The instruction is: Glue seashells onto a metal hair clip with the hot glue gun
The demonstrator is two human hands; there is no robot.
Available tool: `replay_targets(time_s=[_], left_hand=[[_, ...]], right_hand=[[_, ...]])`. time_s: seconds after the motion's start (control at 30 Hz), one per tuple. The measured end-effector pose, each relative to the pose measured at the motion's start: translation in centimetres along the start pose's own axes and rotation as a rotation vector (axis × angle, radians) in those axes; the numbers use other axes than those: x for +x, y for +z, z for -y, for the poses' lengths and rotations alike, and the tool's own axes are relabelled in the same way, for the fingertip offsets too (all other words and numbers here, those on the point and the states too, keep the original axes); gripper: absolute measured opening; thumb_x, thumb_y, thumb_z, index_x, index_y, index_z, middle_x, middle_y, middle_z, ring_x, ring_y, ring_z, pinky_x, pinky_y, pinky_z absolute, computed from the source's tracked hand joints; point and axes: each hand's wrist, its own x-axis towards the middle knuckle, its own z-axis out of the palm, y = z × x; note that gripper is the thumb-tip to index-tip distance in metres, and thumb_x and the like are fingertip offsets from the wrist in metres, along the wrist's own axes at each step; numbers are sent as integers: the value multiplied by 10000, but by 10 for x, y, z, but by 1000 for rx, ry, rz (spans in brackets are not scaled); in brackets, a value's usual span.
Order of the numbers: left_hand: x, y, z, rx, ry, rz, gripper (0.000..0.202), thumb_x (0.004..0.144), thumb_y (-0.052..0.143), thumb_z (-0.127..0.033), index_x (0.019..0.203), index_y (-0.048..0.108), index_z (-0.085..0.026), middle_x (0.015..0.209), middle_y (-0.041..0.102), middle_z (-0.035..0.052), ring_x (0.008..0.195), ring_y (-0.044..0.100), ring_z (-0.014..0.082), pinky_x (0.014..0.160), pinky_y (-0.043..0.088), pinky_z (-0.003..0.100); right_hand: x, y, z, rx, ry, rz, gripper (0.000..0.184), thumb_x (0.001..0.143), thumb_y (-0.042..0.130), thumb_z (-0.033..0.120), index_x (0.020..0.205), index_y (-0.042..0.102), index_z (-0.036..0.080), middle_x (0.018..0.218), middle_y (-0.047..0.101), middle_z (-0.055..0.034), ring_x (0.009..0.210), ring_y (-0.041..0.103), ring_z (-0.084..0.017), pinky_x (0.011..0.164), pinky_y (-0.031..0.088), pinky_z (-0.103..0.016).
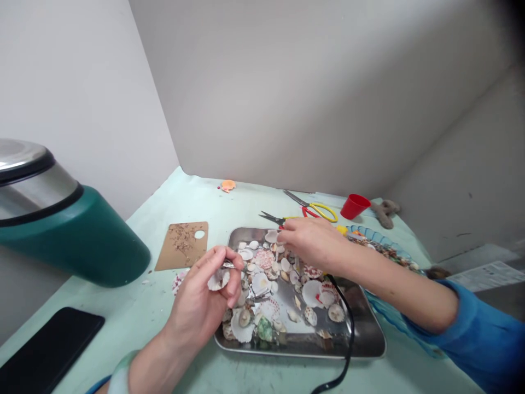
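Observation:
My left hand [205, 290] is closed around a small whitish seashell [219, 280], left of the metal tray [301, 353]. A thin greyish edge shows between its thumb and forefinger; I cannot tell if it belongs to the same shell. My right hand [309, 241] reaches over the tray's far side with fingers bent down and close together among the shells. What they pinch, if anything, is hidden. White, pink and speckled shells [262, 284] lie in the tray with a green stone-like lump [264, 329]. A black cord [350, 323] runs across the tray's right part.
Two pairs of scissors [324, 210] and a red cup [355, 206] sit behind the tray. A blue scalloped dish [383, 236] of small shells is at right. Brown board [182, 246], green tumbler [90, 241] and black phone [53, 350] are at left. An orange shell [228, 185] lies far back.

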Motion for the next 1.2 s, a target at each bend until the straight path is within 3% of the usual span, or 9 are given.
replay_targets(time_s=[0.13, 0.3, 0.5, 0.63, 0.77, 1.1, 1.2], left_hand=[[1, 0, 0, 8, 7, 0, 127, 815, 573, -248, 747, 581, -141, 698, 563, -1, 418, 415, 39, 393, 371, 168], [1, -3, 3, 13, 28, 49, 141, 860, 518, -240, 784, 581, -139, 733, 567, 10, 443, 429, 43, 392, 365, 162], [2, -5, 3, 10, 20, 67, 134, 857, 529, -240, 787, 583, -140, 734, 571, 12, 439, 433, 41, 392, 369, 162], [3, -6, 4, 12, 21, 78, 157, 866, 516, -250, 783, 589, -138, 735, 572, 14, 441, 434, 41, 396, 368, 162], [2, -5, 5, 38, 27, 91, 197, 891, 474, -252, 780, 593, -140, 736, 566, 9, 445, 431, 40, 401, 363, 161], [-2, -5, 0, 190, -90, 143, 195, 882, 504, -300, 797, 586, -145, 796, 584, 28, 478, 447, 54, 420, 396, 179], [-2, -3, -1, 194, -115, 159, 175, 874, 516, -285, 809, 588, -140, 821, 588, 38, 493, 470, 62, 429, 412, 184]], right_hand=[[9, 8, 17, 16, -146, 33, 130, 853, 522, 190, 821, 648, 193, 909, 613, -70, 861, 552, -213, 654, 339, -306], [13, 17, 23, 16, -151, 48, 148, 850, 485, 142, 849, 633, 149, 953, 610, -110, 873, 549, -236, 682, 352, -335], [3, 8, 11, 49, -2, 56, 140, 826, 490, 133, 920, 593, 143, 872, 638, -100, 791, 585, -209, 600, 341, -287], [-3, -1, 0, 102, 103, 89, 107, 835, 491, 173, 837, 597, 180, 736, 647, -38, 649, 583, -166, 527, 300, -260], [-7, -8, -9, 157, 181, 91, 75, 806, 544, 197, 781, 615, 193, 722, 655, -22, 671, 585, -155, 534, 301, -238], [-6, -19, -13, 263, 195, 43, 43, 772, 601, 217, 736, 608, 195, 668, 640, -8, 619, 557, -143, 536, 319, -228], [-8, -26, 0, 289, 189, 2, 56, 815, 569, 224, 841, 615, 203, 694, 649, -5, 638, 563, -142, 558, 336, -230]])
